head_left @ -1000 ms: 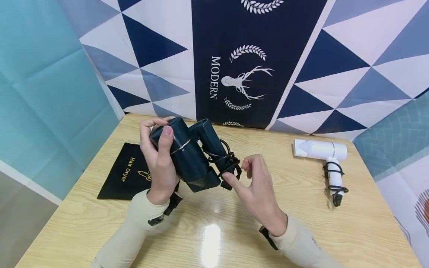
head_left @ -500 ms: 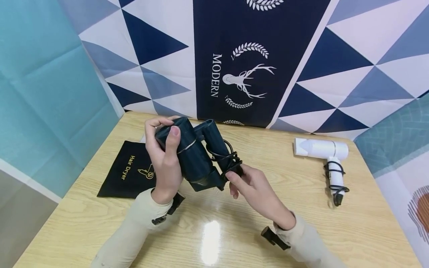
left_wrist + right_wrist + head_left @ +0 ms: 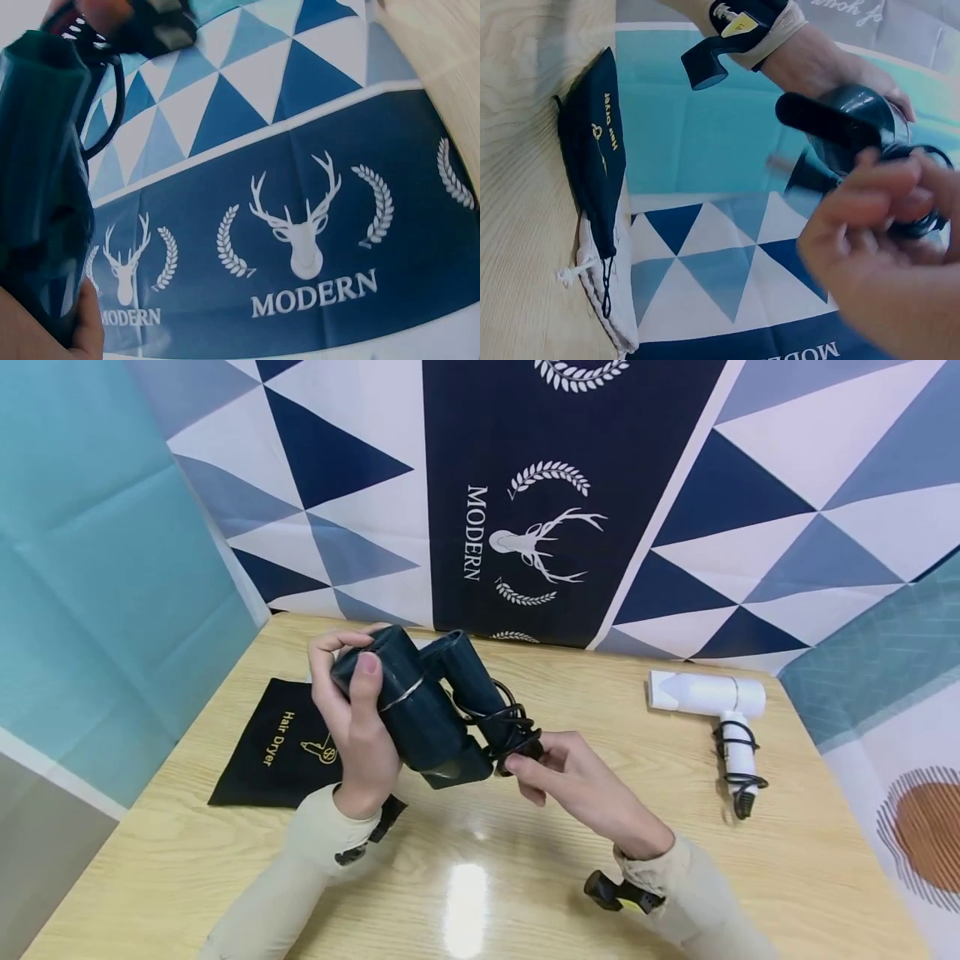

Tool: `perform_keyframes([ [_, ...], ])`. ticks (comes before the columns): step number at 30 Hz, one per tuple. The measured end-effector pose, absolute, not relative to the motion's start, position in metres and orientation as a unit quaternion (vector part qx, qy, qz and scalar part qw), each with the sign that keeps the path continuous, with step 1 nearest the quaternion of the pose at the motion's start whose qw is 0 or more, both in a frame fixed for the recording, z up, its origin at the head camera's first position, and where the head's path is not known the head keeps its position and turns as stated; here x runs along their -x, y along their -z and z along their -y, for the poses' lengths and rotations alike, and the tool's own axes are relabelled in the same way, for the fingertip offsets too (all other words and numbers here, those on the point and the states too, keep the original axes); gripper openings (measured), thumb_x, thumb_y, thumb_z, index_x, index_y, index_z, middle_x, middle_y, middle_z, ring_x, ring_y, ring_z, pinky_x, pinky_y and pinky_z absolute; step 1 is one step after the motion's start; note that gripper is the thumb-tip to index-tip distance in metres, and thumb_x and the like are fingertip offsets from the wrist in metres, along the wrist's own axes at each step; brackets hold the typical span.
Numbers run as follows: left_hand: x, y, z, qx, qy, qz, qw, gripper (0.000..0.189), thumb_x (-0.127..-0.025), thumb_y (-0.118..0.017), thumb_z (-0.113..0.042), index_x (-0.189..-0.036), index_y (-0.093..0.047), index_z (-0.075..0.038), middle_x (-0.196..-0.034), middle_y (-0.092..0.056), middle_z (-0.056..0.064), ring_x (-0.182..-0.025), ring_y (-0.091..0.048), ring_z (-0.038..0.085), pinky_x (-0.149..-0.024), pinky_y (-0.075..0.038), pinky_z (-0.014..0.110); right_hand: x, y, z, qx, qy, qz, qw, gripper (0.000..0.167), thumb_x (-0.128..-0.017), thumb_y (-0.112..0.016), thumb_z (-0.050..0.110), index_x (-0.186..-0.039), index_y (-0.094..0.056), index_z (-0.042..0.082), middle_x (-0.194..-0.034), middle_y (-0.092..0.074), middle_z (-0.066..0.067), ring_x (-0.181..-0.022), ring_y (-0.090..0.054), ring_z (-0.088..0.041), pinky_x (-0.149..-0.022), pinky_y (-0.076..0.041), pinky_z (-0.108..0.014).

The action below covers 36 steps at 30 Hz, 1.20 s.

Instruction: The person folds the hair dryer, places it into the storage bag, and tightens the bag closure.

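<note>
Dark teal plastic fills my left hand [image 3: 356,727]: I grip the barrel of a hair dryer [image 3: 427,727] with fingers and thumb wrapped round its upper end, holding it above the table [image 3: 540,918] so that it slants from eleven o'clock down to five. Its handle [image 3: 472,672] lies alongside, at the barrel's two o'clock, wound with a black cord [image 3: 504,714]. At about four o'clock my right hand [image 3: 581,781] pinches the cord's dark bundle near the handle's lower end. Toward nine o'clock lies a black pouch [image 3: 277,760] lettered "Hair Dryer", partly behind my left arm, on a white pouch [image 3: 622,307]. Out at three o'clock lies a white dryer [image 3: 705,693], its cord wrapped too. A patterned backdrop [image 3: 517,443] rises at twelve.
</note>
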<state>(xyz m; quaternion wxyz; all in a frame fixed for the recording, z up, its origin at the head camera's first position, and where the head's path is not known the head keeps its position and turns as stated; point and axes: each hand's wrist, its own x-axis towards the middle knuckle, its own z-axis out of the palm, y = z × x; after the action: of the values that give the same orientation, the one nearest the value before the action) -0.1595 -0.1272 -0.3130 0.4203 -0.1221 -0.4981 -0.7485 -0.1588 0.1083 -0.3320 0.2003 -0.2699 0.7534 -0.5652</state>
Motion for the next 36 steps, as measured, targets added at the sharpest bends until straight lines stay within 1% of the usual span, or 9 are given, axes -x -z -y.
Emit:
perform_keyframes([
  [5,0.162,0.313,0.131,0.128,0.774,0.481,0.392,0.026,-0.098,-0.05,-0.029,-0.11,-0.051,-0.006,-0.117,-0.06,0.022,-0.094,-0.062,0.029,-0.078,-0.052,0.033,0.158,0.333,-0.105,0.33,0.602,-0.692,0.223,0.023,-0.107,-0.046,0.014,-0.093,-0.058,0.002,-0.068,-0.049,-0.006,-0.063,-0.05,-0.023,-0.066,-0.043,-0.033],
  [11,0.174,0.324,0.118,0.102,0.795,0.487,0.347,0.025,-0.099,-0.052,-0.027,-0.111,-0.054,-0.005,-0.11,-0.062,0.014,-0.089,-0.061,0.022,-0.073,-0.051,0.03,0.151,0.346,-0.114,0.303,0.66,-0.665,0.174,0.025,-0.108,-0.04,0.009,-0.098,-0.057,-0.006,-0.07,-0.056,-0.009,-0.062,-0.051,-0.024,-0.059,-0.047,-0.032],
  [13,0.176,0.33,0.115,0.087,0.793,0.511,0.32,0.026,-0.099,-0.053,-0.028,-0.112,-0.055,-0.005,-0.105,-0.062,0.01,-0.086,-0.06,0.021,-0.071,-0.05,0.029,0.147,0.352,-0.119,0.293,0.662,-0.668,0.171,0.027,-0.108,-0.04,0.009,-0.095,-0.058,-0.006,-0.068,-0.058,-0.007,-0.058,-0.051,-0.022,-0.055,-0.046,-0.031],
  [15,0.175,0.338,0.114,0.077,0.786,0.536,0.299,0.028,-0.099,-0.052,-0.029,-0.113,-0.055,-0.004,-0.103,-0.061,0.009,-0.085,-0.059,0.021,-0.07,-0.05,0.029,0.144,0.357,-0.123,0.283,0.662,-0.667,0.19,0.028,-0.108,-0.041,0.01,-0.093,-0.059,-0.006,-0.069,-0.06,-0.006,-0.058,-0.052,-0.021,-0.055,-0.048,-0.031],
  [18,0.174,0.348,0.115,0.081,0.763,0.576,0.283,0.032,-0.099,-0.053,-0.029,-0.117,-0.055,-0.002,-0.108,-0.06,0.01,-0.089,-0.059,0.023,-0.073,-0.05,0.029,0.141,0.361,-0.128,0.27,0.66,-0.666,0.218,0.029,-0.107,-0.043,0.013,-0.096,-0.059,-0.008,-0.073,-0.063,-0.007,-0.058,-0.054,-0.019,-0.053,-0.049,-0.032],
  [21,0.176,0.354,0.112,0.103,0.743,0.604,0.269,0.033,-0.099,-0.055,-0.026,-0.12,-0.056,0.0,-0.115,-0.06,0.01,-0.098,-0.058,0.024,-0.084,-0.048,0.03,0.139,0.365,-0.135,0.248,0.663,-0.67,0.224,0.028,-0.108,-0.043,0.015,-0.099,-0.058,-0.008,-0.074,-0.061,-0.007,-0.055,-0.051,-0.018,-0.052,-0.048,-0.031],
  [25,0.176,0.364,0.109,0.124,0.731,0.631,0.226,0.031,-0.099,-0.057,-0.025,-0.12,-0.058,-0.002,-0.114,-0.061,0.01,-0.1,-0.059,0.024,-0.087,-0.048,0.029,0.132,0.379,-0.143,0.243,0.667,-0.672,0.211,0.029,-0.108,-0.041,0.011,-0.091,-0.056,-0.008,-0.068,-0.058,-0.009,-0.049,-0.048,-0.017,-0.048,-0.045,-0.031],
  [30,0.173,0.374,0.11,0.136,0.724,0.656,0.164,0.027,-0.1,-0.056,-0.026,-0.118,-0.059,-0.006,-0.112,-0.063,0.01,-0.097,-0.06,0.023,-0.084,-0.05,0.029,0.119,0.396,-0.15,0.251,0.678,-0.667,0.18,0.032,-0.107,-0.039,0.003,-0.081,-0.053,-0.01,-0.057,-0.049,-0.021,-0.043,-0.044,-0.02,-0.038,-0.04,-0.032],
  [36,0.17,0.385,0.111,0.131,0.704,0.688,0.122,0.025,-0.101,-0.056,-0.026,-0.116,-0.057,-0.006,-0.108,-0.066,0.011,-0.094,-0.063,0.021,-0.083,-0.051,0.03,0.109,0.405,-0.155,0.232,0.688,-0.673,0.141,0.032,-0.107,-0.037,0.002,-0.079,-0.051,-0.008,-0.055,-0.045,-0.024,-0.04,-0.041,-0.025,-0.036,-0.038,-0.031],
])
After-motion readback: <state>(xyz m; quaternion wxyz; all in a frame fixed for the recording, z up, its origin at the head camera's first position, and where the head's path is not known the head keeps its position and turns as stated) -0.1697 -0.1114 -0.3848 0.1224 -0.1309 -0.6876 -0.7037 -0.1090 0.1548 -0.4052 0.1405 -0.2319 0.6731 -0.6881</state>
